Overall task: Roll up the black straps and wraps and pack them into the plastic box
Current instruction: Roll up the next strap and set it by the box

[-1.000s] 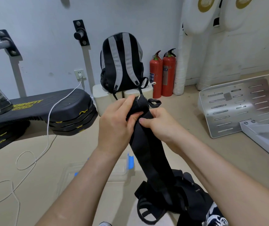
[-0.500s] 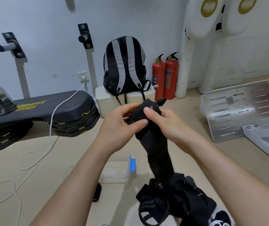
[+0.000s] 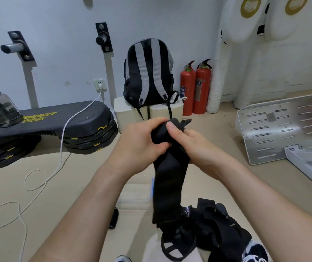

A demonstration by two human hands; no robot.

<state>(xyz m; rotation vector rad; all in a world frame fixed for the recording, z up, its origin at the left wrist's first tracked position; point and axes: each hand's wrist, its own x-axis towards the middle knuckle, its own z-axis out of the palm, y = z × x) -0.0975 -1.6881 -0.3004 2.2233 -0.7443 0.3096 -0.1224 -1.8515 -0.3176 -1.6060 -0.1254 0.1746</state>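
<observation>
The wide black fabric wrap (image 3: 168,186) hangs almost straight down at mid-frame, long axis vertical. Its top end is bunched into a small roll between both hands, and its lower end reaches the tangled heap of black straps (image 3: 209,229) on the beige floor (image 3: 75,186). The left hand (image 3: 140,144) curls round the roll from the left. The right hand (image 3: 194,146) pinches it from the right, thumb pressed on top (a short black tab (image 3: 187,121) pokes out beyond). Both forearms reach in from the bottom edge. The clear plastic box (image 3: 136,193) with a blue latch lies behind the wrap, largely hidden by the left forearm and hard to outline. A black-and-grey striped backpack (image 3: 149,72) stands at the wall.
</observation>
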